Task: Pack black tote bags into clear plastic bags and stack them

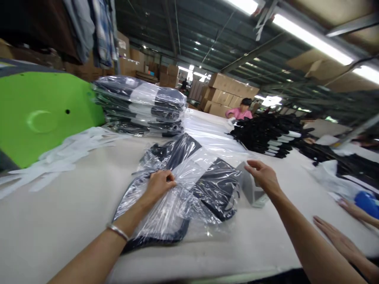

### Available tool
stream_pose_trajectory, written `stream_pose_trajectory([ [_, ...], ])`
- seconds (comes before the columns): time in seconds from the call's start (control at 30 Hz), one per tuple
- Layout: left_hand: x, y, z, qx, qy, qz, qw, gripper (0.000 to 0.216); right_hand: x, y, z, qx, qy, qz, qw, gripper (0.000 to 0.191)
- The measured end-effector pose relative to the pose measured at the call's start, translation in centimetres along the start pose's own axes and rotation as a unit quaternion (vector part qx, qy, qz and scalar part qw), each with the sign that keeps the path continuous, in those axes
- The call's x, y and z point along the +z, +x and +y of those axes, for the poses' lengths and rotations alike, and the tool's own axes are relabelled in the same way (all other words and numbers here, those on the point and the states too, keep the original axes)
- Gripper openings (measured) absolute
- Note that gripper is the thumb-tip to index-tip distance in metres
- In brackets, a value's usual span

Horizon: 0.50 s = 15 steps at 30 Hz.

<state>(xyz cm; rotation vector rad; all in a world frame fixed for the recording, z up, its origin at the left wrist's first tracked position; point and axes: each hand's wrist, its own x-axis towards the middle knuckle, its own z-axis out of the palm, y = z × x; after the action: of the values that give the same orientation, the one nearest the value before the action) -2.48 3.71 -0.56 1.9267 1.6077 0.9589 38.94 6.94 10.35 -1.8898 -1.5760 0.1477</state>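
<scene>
A dark folded garment lies inside a clear plastic bag [183,185] on the white table [59,221] in front of me. My left hand [160,183] is closed, pinching the crinkled plastic near the bag's top edge. My right hand [262,173] hovers at the bag's right side with fingers partly curled, touching the loose plastic flap there; nothing is gripped in it.
A stack of bagged garments [142,106] stands behind, beside a green machine cover [44,118]. Loose white strips [59,156] lie at left. A pile of black garments [266,136] sits at right. Another person's hands [340,236] rest at lower right. A person in pink [241,112] works farther back.
</scene>
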Motion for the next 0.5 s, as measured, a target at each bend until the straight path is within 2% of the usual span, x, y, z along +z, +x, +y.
stream_pose_trajectory([
  [0.07, 0.0, 0.1, -0.2, 0.006, -0.009, -0.007, 1.000, 0.005, -4.0, 0.0, 3.8, 0.126, 0.027, 0.023, 0.991, 0.023],
  [0.1, 0.0, 0.2, -0.4, 0.008, -0.014, -0.012, 1.000, 0.007, -5.3, -0.3, 5.5, 0.181, 0.044, 0.016, 0.982, 0.021],
  [0.2, -0.1, 0.3, -0.6, 0.005, -0.025, -0.027, 0.999, 0.013, -6.1, -1.2, 9.1, 0.277, 0.103, -0.049, 0.954, 0.030],
  [0.33, -0.3, 0.1, -0.3, -0.001, -0.028, -0.037, 0.999, 0.018, -3.7, -2.0, 10.1, 0.299, 0.166, -0.085, 0.936, 0.030],
  [0.5, -0.4, 0.2, 0.1, -0.018, -0.044, -0.046, 0.998, 0.020, -2.4, -1.6, 8.9, 0.265, 0.211, -0.056, 0.939, 0.020],
])
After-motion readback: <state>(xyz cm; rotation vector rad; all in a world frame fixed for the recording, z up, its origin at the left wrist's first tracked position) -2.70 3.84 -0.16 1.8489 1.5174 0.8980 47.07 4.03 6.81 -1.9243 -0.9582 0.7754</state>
